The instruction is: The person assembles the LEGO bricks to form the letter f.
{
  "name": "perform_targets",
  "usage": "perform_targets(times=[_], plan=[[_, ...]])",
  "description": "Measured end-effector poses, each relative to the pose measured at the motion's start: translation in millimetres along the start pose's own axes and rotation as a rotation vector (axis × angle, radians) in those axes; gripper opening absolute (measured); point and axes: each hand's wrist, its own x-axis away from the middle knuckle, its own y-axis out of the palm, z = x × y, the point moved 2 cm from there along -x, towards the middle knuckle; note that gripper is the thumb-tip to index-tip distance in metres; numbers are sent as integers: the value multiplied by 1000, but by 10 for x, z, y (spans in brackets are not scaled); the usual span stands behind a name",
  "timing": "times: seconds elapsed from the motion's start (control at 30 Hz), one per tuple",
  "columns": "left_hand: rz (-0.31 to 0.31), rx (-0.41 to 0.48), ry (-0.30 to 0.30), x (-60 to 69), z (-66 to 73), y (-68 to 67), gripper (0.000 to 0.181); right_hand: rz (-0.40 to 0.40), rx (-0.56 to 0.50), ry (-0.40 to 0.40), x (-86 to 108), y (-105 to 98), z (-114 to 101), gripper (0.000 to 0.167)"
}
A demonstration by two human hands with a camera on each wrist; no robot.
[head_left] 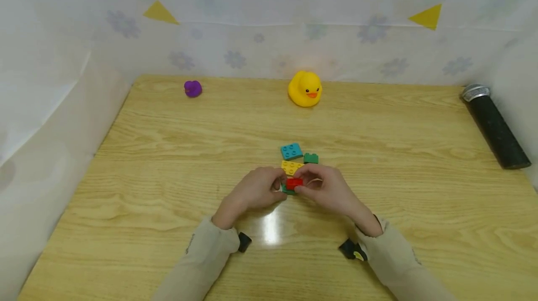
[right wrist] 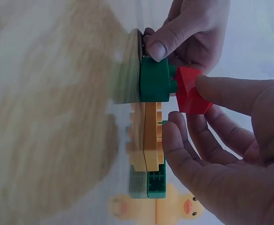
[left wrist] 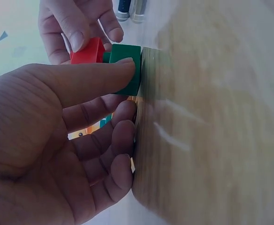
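My left hand (head_left: pixel 259 189) holds a green brick (left wrist: pixel 127 52) on the table, its thumb against the brick's side. A red brick (right wrist: pixel 191 91) is pinched by my right hand (head_left: pixel 329 190), tilted at the studs of the green brick in the right wrist view; whether it is fully seated there I cannot tell. Just behind them lies a flat yellow brick (head_left: pixel 290 167), its studs up. Farther back are a blue brick (head_left: pixel 292 151) and a second green brick (head_left: pixel 311 158), which shows its hollow underside in the right wrist view.
A yellow duck (head_left: pixel 305 89) stands at the back middle of the wooden table (head_left: pixel 168 151), and a small purple duck (head_left: pixel 193 88) at the back left. Along the right edge lies a black microphone (head_left: pixel 496 126). White cloth with flowers hangs behind.
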Motion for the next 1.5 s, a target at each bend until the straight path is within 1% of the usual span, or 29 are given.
perform_targets(times=[0.13,0.23,0.37,0.5,0.67,1.03,1.23,1.33,1.43,1.5], plan=[[-6,-2,-7,11,5,6,19,-5,-1,-1,10,23,2,20],[-4,-4,-2,16,8,9,18,-9,8,-19,18,46,-2,20],[4,-3,8,14,15,3,18,10,39,-43,21,67,-9,20],[-5,-6,3,11,19,-1,19,20,53,-55,20,80,-2,20],[-14,-8,-7,4,18,2,19,5,48,-81,20,84,-2,20],[-10,-8,-7,6,15,3,21,-8,91,-128,20,65,-9,21],[-7,-11,-13,7,8,2,22,19,131,-160,20,68,-23,21],[-8,-14,-18,6,-3,10,21,13,100,-142,23,62,-19,18],[-4,-18,-19,9,-1,10,22,-8,40,-112,23,55,-7,17],[5,-20,-12,8,3,8,22,-7,36,-115,23,47,-7,16]])
